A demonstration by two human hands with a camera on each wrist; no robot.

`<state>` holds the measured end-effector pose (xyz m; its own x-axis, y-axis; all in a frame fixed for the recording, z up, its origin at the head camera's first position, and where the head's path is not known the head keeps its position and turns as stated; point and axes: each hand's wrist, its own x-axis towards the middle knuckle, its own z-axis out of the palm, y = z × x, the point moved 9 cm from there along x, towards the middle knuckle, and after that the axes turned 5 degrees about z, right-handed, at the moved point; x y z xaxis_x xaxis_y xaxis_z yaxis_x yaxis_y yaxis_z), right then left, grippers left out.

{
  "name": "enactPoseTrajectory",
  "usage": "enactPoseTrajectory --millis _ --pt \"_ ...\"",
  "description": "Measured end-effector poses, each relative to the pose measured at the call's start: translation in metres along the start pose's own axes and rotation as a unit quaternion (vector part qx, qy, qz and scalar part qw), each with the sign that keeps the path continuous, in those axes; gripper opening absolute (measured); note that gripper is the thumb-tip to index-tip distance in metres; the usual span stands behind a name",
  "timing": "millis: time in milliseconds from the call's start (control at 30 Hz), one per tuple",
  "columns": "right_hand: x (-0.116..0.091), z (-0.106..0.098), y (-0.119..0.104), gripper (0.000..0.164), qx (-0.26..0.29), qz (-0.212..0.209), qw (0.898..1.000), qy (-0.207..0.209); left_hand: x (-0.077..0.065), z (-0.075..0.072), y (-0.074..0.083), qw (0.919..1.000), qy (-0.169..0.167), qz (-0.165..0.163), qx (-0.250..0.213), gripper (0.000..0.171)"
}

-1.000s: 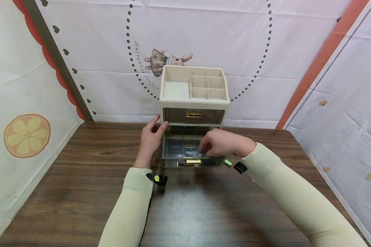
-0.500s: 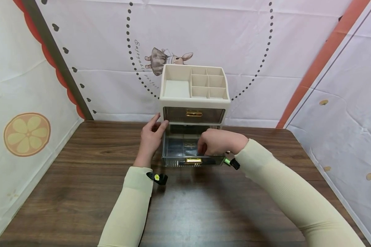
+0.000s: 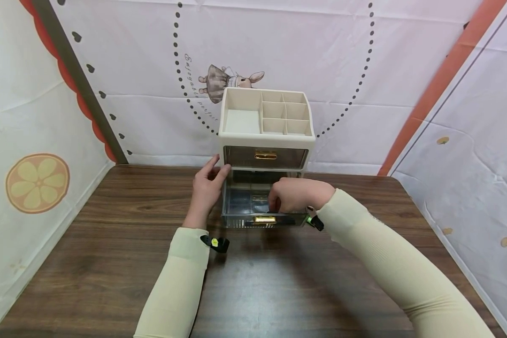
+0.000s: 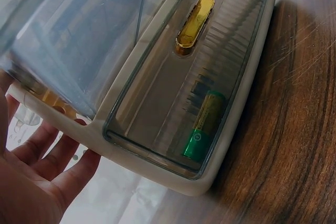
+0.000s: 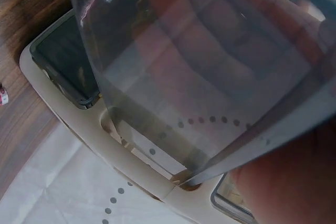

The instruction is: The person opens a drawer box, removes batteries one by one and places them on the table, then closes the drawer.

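The left grip (image 3: 207, 190) is spread, its thumb (image 3: 223, 173) parted from the forefinger (image 3: 210, 163), its other fingers (image 4: 77, 179) stretched out side by side; behind it the left wrist (image 3: 195, 221) stays nearly in line with the sleeved left forearm (image 3: 174, 281), which slopes back toward the body. Apart from it, on its right, the right grip (image 3: 299, 193) is turned knuckles-up, its fingers (image 3: 273, 197) bent downward, whether pinching anything unclear, and the sleeved right arm (image 3: 382, 249) slants outward and back behind it.
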<state>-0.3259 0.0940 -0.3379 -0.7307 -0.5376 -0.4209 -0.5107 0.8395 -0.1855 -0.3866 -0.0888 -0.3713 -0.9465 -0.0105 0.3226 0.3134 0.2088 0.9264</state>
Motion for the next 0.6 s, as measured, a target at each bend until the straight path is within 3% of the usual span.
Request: enactPoseTrajectory --millis 600 --pt "0.0040 0.0064 -0.0046 0.037 0.008 -0.023 0.999 -0.042 -0.0003 0.0005 -0.0016 1.0000 -0.003 -0.008 0.001 0.067"
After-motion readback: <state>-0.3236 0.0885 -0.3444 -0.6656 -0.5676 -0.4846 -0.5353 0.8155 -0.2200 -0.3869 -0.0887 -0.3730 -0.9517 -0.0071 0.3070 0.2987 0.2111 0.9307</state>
